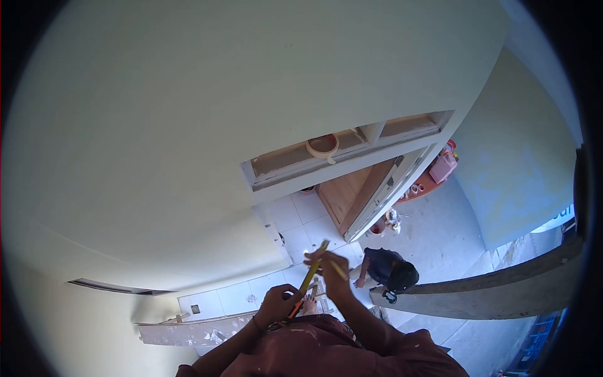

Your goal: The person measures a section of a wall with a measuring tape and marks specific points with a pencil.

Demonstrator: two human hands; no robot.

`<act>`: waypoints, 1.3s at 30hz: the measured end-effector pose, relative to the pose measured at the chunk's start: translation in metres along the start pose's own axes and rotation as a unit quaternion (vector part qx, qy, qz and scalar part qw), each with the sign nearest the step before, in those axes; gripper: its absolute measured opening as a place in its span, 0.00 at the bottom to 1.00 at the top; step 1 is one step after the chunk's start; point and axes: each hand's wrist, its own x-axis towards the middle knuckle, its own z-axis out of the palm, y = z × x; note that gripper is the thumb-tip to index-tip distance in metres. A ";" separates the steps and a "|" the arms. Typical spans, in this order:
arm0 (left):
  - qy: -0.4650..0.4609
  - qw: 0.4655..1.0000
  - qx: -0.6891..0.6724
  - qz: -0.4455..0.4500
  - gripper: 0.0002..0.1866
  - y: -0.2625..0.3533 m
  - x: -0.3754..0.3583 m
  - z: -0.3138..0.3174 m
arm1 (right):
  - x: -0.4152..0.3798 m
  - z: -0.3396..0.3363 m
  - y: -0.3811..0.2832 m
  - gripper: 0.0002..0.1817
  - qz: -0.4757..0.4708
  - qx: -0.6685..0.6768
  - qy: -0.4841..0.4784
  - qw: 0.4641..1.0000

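Note:
My left hand (276, 305) is closed around an orange and black tape measure (296, 310) in front of my chest. Its yellow blade (310, 276) runs out and up toward my right hand (334, 275). The fingers of my right hand are closed on the blade near its far end. A thin yellowish stick, which looks like a pencil (340, 270), also sits in that hand. Beyond the hands, a roll of masking tape (323, 146) rests at the window frame above the door, with a loose end hanging down.
Below is a tiled floor (270, 281) with a wooden door (347, 195). A person in dark clothing (386, 267) is down at the right. A paint-spotted plank (182, 333) lies at lower left. A red table (427, 183) holds a pink container (443, 167).

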 end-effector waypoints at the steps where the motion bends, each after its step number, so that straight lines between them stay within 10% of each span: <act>1: 0.003 0.995 -0.096 -0.022 0.27 -0.006 0.004 0.003 | -0.011 0.012 0.010 0.17 0.019 -0.065 -0.014 0.998; 3: -0.059 0.949 -0.292 -0.100 0.29 -0.005 -0.002 -0.001 | -0.019 0.014 0.026 0.17 0.020 -0.162 -0.042 0.986; 8: -0.157 0.982 -0.097 0.035 0.38 -0.015 -0.018 0.000 | 0.003 -0.008 0.035 0.12 -0.047 -0.290 -0.088 0.952; 14: 0.202 0.954 0.078 0.206 0.45 0.097 0.022 -0.014 | 0.084 -0.030 -0.056 0.09 -0.334 -0.485 0.123 0.799; 22: 0.488 0.790 0.299 0.223 0.50 0.195 0.161 -0.072 | 0.255 -0.037 -0.147 0.27 -0.488 -0.654 0.020 0.578; 31: 0.510 0.688 0.482 0.185 0.46 0.215 0.189 -0.078 | 0.261 -0.048 -0.143 0.22 -0.481 -0.670 -0.040 0.564; 39: 0.434 0.710 0.519 0.193 0.47 0.211 0.189 -0.092 | 0.124 -0.040 -0.140 0.14 -0.387 -0.472 0.002 0.792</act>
